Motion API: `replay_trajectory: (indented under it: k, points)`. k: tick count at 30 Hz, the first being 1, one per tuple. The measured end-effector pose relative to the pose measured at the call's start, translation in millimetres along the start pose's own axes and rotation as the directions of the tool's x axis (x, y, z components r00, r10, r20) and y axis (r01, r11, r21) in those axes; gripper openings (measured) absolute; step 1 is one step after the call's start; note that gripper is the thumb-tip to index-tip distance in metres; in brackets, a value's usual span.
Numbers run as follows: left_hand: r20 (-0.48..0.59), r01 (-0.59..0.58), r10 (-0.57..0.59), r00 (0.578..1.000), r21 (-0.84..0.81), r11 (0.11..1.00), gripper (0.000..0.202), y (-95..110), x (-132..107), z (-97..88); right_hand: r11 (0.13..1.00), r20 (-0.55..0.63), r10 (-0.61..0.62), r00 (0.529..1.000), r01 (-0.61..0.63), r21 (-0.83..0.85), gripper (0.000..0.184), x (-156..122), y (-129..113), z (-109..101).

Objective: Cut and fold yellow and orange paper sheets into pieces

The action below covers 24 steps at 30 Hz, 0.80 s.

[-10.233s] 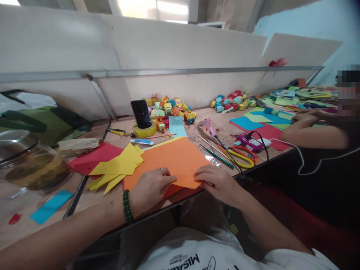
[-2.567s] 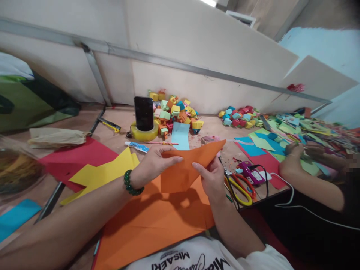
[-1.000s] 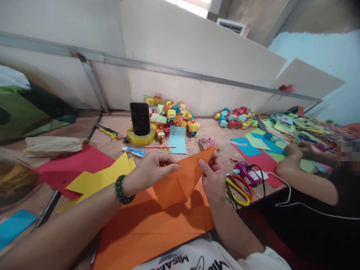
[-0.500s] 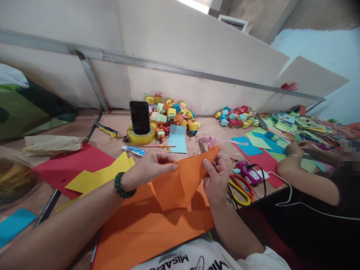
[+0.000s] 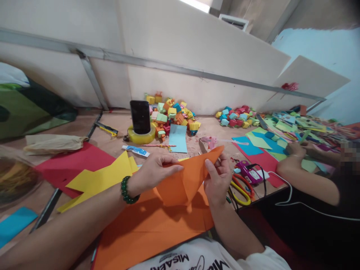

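Between my two hands is a folded sheet of orange paper point(image 5: 180, 183), raised and creased toward a pointed upper right corner. My left hand point(image 5: 157, 170), with a green bead bracelet point(image 5: 128, 191) at the wrist, pinches its upper left edge between thumb and fingers. On the right side, my right hand point(image 5: 218, 180) grips the paper near the point, thumb in front and fingers behind. Beneath it lies a larger orange sheet point(image 5: 135, 240) near my body. Yellow paper point(image 5: 98, 178) rests on red paper point(image 5: 81, 161) to the left.
A phone point(image 5: 140, 117) stands in a yellow tape roll point(image 5: 140, 137), before a pile of colored paper boxes point(image 5: 171, 114). Scissors point(image 5: 240, 191) and a purple device point(image 5: 249, 172) with a cable lie at right. Another person's hands point(image 5: 298, 150) hold a green strip beyond. A glue tube point(image 5: 136, 150) lies ahead.
My left hand has shifted slightly right and down along the orange paper, which has moved a little right. The other person's hand now shows a green strip.
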<state>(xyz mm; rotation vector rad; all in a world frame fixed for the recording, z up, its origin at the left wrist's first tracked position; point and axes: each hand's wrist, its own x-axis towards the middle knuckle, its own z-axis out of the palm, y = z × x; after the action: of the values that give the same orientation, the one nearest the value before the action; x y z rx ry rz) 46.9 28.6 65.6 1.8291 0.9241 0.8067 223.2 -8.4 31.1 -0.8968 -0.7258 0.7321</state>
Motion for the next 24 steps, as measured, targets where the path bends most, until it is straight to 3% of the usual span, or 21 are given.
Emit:
replay_trajectory:
  k: [7,13,18,24]
  points:
    - [0.072,0.104,-0.096,0.993,-0.121,0.987,0.036,4,1,-3.9,0.999,0.000,-0.026,1.000,0.026,0.030,0.040,0,-3,1]
    - [0.011,0.022,-0.022,1.000,-0.087,0.996,0.033,8,1,-7.4,0.996,0.028,-0.052,0.998,0.050,0.071,0.036,-1,-6,4]
    - [0.014,-0.062,0.062,0.998,-0.009,0.998,0.032,10,-1,-11.2,0.997,0.017,0.020,1.000,-0.021,0.069,0.041,8,-9,2]
    - [0.017,-0.044,0.043,0.999,0.037,0.998,0.027,9,-1,-14.1,0.999,-0.023,0.011,1.000,-0.011,0.037,0.047,19,-8,-5]
